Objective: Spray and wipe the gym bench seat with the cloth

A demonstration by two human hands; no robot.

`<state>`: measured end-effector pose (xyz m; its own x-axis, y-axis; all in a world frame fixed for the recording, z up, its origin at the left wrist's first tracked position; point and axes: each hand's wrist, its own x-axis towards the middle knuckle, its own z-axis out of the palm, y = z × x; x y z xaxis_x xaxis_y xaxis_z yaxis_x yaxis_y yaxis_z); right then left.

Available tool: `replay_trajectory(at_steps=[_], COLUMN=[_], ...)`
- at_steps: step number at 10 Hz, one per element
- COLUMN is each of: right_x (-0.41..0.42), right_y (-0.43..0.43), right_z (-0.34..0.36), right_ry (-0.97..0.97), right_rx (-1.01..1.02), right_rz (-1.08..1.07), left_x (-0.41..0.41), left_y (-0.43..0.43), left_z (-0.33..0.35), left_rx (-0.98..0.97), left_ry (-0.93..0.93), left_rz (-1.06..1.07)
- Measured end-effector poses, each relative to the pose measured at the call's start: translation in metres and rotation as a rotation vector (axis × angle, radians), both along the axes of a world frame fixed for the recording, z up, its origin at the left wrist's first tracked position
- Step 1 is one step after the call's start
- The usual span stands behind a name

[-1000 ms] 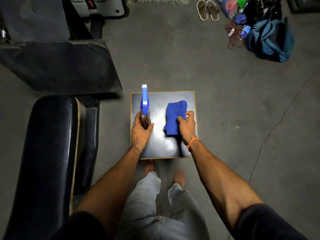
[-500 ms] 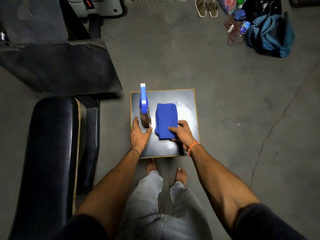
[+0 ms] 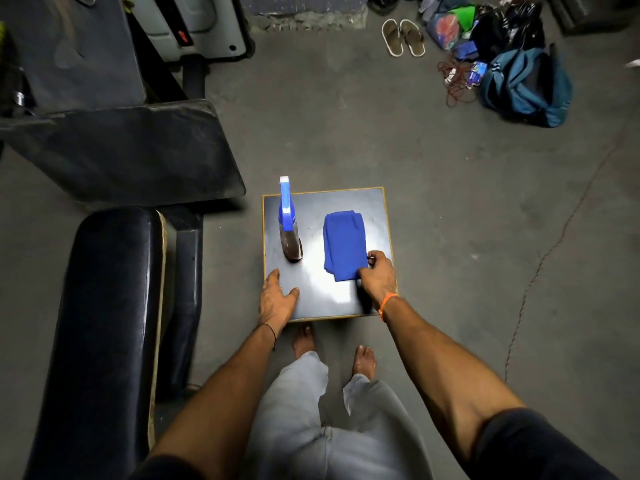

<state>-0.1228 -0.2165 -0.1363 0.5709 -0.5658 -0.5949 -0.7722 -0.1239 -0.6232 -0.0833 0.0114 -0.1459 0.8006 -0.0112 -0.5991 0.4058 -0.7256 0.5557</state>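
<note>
On surface (image 3: 375,209): my right hand (image 3: 378,276) pinches blue cloth (image 3: 344,242) corner, left hand (image 3: 277,300) flat, empty. Pickup step, seemingly; next, grip spray bottle (image 3: 289,233) for bench seat (image 3: 110,306).

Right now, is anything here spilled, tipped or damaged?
Nothing is spilled or tipped: the spray bottle stands upright on the small table, the cloth folded beside it. Only the floor has a long crack, at right.

Blue cloth (image 3: 344,247), blue-topped spray btl (image 3: 288,223), black bench seat (image 3: 107,327), teal backpack (image 3: 526,88).
</note>
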Motion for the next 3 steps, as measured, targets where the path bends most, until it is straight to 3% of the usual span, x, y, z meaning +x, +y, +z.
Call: replay_trajectory(at_steps=[3], right_x=[-0.024], right_y=[-0.005], right_z=[0.050], right_ry=[-0.091], right_rx=[-0.090], right_rz=[0.205], left_x=[-0.023], left_y=[0.007], left_z=[0.044], left_rx=[-0.013], left_ry=[-0.059], left_rz=[0.063])
